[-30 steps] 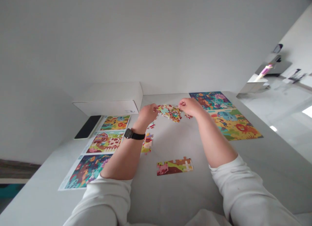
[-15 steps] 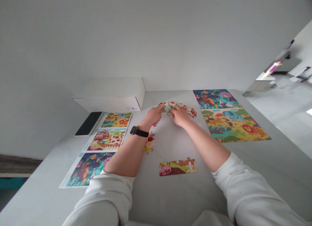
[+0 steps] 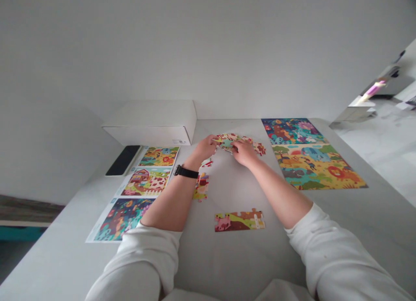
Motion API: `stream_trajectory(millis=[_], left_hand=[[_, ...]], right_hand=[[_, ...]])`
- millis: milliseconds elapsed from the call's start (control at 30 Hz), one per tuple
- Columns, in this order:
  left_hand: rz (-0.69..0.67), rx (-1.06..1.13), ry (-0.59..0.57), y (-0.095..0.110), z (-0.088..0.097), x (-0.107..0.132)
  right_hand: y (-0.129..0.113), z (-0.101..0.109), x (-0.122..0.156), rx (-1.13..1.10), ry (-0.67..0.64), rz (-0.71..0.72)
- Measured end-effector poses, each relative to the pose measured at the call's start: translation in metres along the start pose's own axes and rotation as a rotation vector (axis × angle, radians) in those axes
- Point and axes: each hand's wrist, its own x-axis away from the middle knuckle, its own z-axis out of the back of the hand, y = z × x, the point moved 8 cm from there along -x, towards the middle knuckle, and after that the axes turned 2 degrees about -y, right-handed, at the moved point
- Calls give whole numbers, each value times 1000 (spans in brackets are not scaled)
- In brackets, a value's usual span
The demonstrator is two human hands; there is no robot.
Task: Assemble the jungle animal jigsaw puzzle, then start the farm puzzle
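Observation:
A pile of loose jigsaw puzzle pieces (image 3: 229, 137) lies at the back of the table, with both hands at its near side. My left hand (image 3: 205, 148), below a black wristwatch, pinches a small yellowish puzzle piece (image 3: 218, 140) at the pile's left edge. My right hand (image 3: 244, 153) reaches the front of the pile, its fingers curled beside a light green puzzle piece (image 3: 226, 144); what they grip is hidden. Closer to me lies a joined strip of puzzle pieces (image 3: 239, 220) with a pig and a fence. Another joined section (image 3: 203, 185) is partly behind my left forearm.
A white box (image 3: 147, 123) stands against the wall at the back left. In front of it lie a dark phone (image 3: 123, 160) and a sheet with three printed pictures (image 3: 144, 182). Two animal picture sheets (image 3: 316, 166) lie on the right of the table.
My left hand has drawn slightly away from the light green piece and now has a yellowish piece at its fingertips. My right hand stays at the pile. The whole view has shifted slightly.

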Motion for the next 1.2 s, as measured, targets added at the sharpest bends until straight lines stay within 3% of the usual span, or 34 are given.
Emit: stream_trajectory(millis=[200, 367, 500, 733, 900, 1067, 1200], left_hand=[[-5, 40, -85, 3, -11, 0], [84, 332, -132, 2, -13, 7], [123, 515, -212, 3, -25, 9], [221, 320, -75, -4, -30, 11], [148, 116, -87, 2, -21, 13], [37, 291, -120, 17, -7, 11], [-67, 343, -157, 42, 2, 18]], right_hand=[[-4, -1, 1, -12, -38, 14], [-6, 3, 1, -43, -22, 16], [-3, 5, 2, -76, 22, -7], [-9, -2, 4, -92, -42, 46], [-14, 6, 6, -177, -52, 111], [8, 35, 5, -451, 56, 6], [8, 45, 9, -757, -41, -18]])
